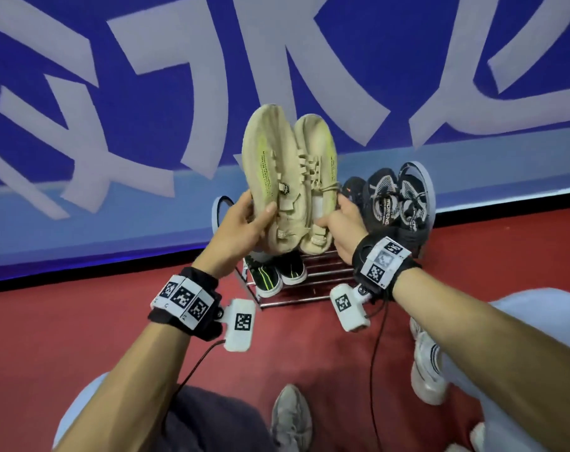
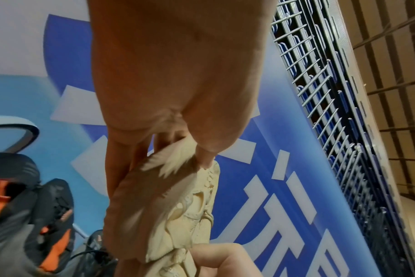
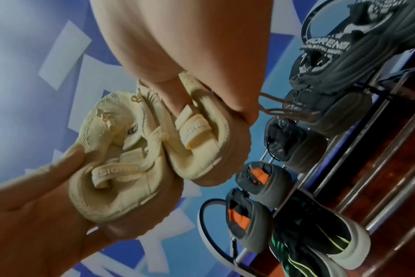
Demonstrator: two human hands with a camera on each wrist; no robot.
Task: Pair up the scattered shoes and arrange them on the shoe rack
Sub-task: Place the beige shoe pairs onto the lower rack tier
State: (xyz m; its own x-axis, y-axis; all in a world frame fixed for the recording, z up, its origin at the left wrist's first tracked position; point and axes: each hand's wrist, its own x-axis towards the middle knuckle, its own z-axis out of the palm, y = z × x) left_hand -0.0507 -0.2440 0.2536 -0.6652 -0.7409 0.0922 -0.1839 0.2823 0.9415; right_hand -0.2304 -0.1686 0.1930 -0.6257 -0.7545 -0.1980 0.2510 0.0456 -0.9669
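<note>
Gripping left beige shoe (image 1: 270, 177) by its heel in left hand (image 1: 241, 228); clamping right beige shoe (image 1: 317, 177) in right hand (image 1: 344, 231). Holding both pressed side by side, toes up, above shoe rack (image 1: 313, 275).

Bare forearms wear black fabric wrist straps (image 1: 185, 301) with white coded marker tiles (image 1: 383, 261), white camera boxes (image 1: 241, 324) and thin black cables (image 1: 376, 360).

Head view looks down over both arms; wrist views look up (very close) at the beige shoes (image 3: 140, 150), shared by all.
</note>
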